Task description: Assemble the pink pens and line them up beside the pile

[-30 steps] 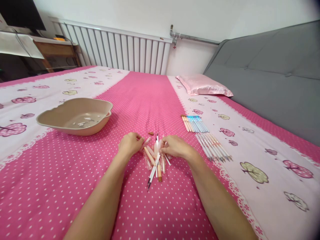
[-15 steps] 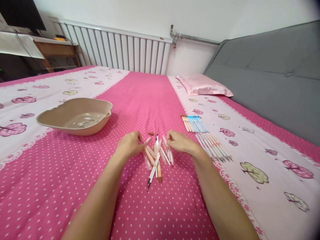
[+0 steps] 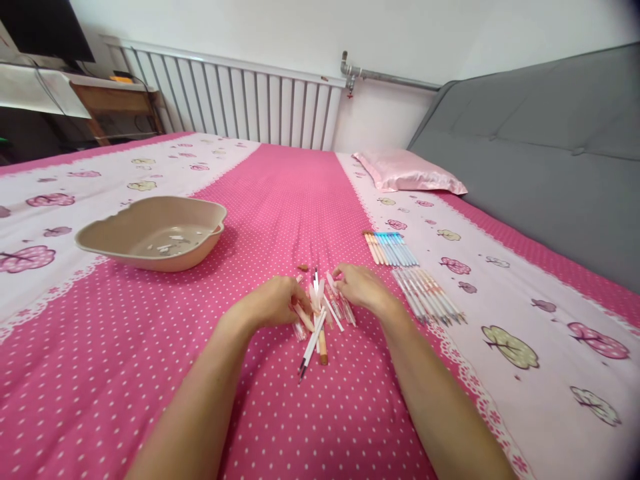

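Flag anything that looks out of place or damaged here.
No damage stands out. The pen parts between the left hand and right hand lie crisscrossed, unlike the neat rows at right; a small brown piece lies just beyond.

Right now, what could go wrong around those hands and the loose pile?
The loose pile is crisscrossed, so moving one piece could shift others. The left hand, right in at the pile's edge, might nudge pieces aside. The nearer row of pen-like sticks lies beside the right hand; a sideways swing could scatter it.
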`<state>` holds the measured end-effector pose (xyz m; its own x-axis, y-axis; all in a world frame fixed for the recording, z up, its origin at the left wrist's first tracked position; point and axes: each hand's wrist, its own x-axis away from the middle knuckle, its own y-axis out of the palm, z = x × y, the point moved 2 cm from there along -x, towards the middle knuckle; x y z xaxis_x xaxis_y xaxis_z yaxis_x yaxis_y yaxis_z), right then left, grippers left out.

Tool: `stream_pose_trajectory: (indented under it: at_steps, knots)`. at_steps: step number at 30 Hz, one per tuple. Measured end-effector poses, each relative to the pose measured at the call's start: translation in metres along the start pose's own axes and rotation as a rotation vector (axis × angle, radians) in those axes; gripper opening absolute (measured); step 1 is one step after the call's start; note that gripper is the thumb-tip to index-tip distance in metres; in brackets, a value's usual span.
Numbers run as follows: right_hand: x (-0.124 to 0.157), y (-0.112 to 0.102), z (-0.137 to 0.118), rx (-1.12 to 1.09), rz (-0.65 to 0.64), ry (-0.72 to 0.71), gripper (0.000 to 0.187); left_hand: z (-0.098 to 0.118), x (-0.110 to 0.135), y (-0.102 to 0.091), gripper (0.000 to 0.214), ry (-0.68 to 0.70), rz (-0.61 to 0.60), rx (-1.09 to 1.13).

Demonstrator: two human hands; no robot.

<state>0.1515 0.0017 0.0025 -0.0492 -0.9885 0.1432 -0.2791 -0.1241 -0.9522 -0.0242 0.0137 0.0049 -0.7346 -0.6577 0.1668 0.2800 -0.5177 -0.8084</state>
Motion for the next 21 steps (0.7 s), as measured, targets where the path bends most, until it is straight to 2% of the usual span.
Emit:
stream_pose_trajectory:
  at_steps: [3, 8, 14, 19, 21]
  knots:
    - [0.0, 0.0, 0.0, -0.01, -0.002, -0.006, 0.029, 0.002, 0.001, 0.0, 0.045, -0.068, -0.031, -0.023]
    - [0.001, -0.001, -0.001, -0.022, 0.023, 0.004, 0.032, -0.001, 0.002, 0.002, 0.028, -0.13, -0.014, -0.16]
    - [0.002, -0.002, -0.001, -0.03, 0.05, -0.001, 0.033, -0.006, 0.003, 0.004, 0.022, -0.065, -0.051, -0.179]
    - [0.001, -0.002, 0.0, -0.04, 0.068, -0.001, 0.032, 0.008, 0.009, -0.006, 0.007, 0.023, -0.054, -0.027]
    - [0.001, -0.002, 0.0, -0.047, 0.079, -0.002, 0.032, 0.015, 0.013, -0.012, 0.015, 0.062, -0.001, 0.032]
